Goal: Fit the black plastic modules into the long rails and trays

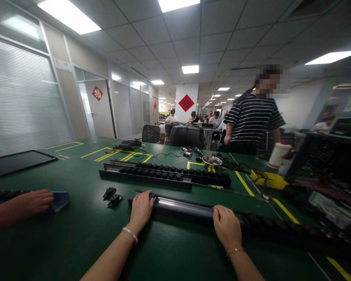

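Observation:
A long dark metal rail [181, 209] lies across the table in front of me, with a glossy bare stretch in its middle. My left hand [142, 207] is closed over the rail near its left end. Farther right, my right hand [227, 227] has its fingers curled over the near edge. From there a row of black rollers [269, 224] runs on into shadow at the right. Two small black roller parts [113, 197] lie just left of my left hand. Behind, similar rails with black rollers [160, 173] lie side by side.
At the left, a co-worker's hand [38, 201] rests on a blue channel [60, 201]. A metal dish [212, 160], a yellow bin [269, 179] and a white bottle [279, 155] stand toward the back right. A person [253, 117] in stripes stands beyond the table. Dark equipment [324, 168] fills the right side.

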Demonstrator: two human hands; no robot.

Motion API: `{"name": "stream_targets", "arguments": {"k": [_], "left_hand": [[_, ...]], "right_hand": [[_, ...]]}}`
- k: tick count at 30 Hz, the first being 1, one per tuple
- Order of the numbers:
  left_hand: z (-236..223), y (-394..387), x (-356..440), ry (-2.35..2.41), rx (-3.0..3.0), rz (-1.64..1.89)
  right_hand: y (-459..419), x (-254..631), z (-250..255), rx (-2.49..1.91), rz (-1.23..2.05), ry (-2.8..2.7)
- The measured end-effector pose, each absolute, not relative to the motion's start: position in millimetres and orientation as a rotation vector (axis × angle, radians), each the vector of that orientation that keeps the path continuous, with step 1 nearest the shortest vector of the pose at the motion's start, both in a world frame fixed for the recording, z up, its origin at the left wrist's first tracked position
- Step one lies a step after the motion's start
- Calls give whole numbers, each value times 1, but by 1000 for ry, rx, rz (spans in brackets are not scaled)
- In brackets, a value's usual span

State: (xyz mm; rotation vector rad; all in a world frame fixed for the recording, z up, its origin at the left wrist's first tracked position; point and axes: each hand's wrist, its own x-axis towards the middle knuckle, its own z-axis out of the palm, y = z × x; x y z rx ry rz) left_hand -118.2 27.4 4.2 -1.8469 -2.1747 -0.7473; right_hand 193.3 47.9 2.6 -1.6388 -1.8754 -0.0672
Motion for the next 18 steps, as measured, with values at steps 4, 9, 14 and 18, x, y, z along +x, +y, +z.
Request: {"name": "stream_targets", "arguments": {"k": [4,9,14,18], "left_hand": [[2,28,-138,-2176,-1791,-695],[-2,31,-163,-2193,-1721,-681],[-9,37,-186,-2224,-1689,-779],[-13,41,-203,-2288,-1654,-892]], "right_hand": [[47,193,3,-1639,-65,-1875],[47,193,3,-1650,-65,-1873],[46,192,4,-1657,-52,-1865],[46,193,4,-1651,-52,-1865]]}}
